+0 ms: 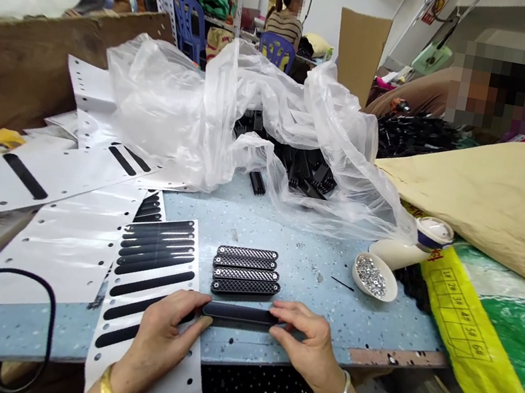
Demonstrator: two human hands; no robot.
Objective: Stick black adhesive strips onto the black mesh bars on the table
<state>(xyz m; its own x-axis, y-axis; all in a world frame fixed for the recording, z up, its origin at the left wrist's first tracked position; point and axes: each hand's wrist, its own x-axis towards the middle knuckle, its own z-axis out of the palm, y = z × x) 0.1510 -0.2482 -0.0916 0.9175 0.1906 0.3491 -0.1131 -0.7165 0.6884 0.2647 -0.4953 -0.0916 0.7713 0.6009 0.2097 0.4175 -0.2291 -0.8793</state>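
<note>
A long black strip-shaped piece (pixel 239 314) with rounded ends lies level between my two hands, near the table's front edge. My left hand (pixel 171 326) pinches its left end between thumb and fingers. At the other end my right hand (pixel 305 340) grips it the same way. Just beyond it, several black handle-like pieces (pixel 245 272) with a crosshatched texture and silvery screw ends lie side by side. Under my left forearm is a white backing sheet (pixel 198 260) carrying several black rounded strips (pixel 152 271).
A small white bowl (pixel 375 277) of silvery screws stands at right, beside a thin black rod (pixel 342 283). A clear plastic bag (pixel 170 112) holding black parts (pixel 305 170) spreads across the back. White sheets (pixel 57 235) lie left, near a black cable (pixel 51 315). Two people sit beyond.
</note>
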